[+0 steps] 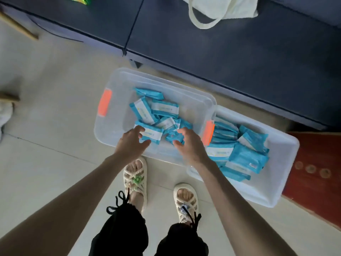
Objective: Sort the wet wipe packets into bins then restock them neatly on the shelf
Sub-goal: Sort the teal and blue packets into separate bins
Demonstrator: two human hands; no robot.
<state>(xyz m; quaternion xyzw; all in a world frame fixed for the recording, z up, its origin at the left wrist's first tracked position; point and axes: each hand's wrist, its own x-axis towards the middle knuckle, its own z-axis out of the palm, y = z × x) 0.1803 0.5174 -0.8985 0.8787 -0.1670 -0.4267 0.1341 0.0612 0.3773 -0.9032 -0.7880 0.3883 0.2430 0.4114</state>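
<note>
Two clear plastic bins stand on the floor. The left bin (pixel 118 85) holds several loose blue-and-white wet wipe packets (pixel 164 109). The right bin (pixel 282 183) holds several more packets (pixel 248 157), partly stacked. Both my hands reach into the left bin over its near wall. My left hand (pixel 132 143) hovers with spread fingers at a packet (pixel 153 133), fingertips touching its near edge. My right hand (pixel 190 143) is above a small packet (pixel 174 137), fingers loosely curved around it without a clear grip.
A dark blue low shelf surface (pixel 221 58) runs along the far side, with a cream tote bag (pixel 221 8) on it. Orange latches (pixel 105 102) mark the bins' ends. A red mat (pixel 317 169) lies right. My sandalled feet (pixel 135 180) stand just before the bins.
</note>
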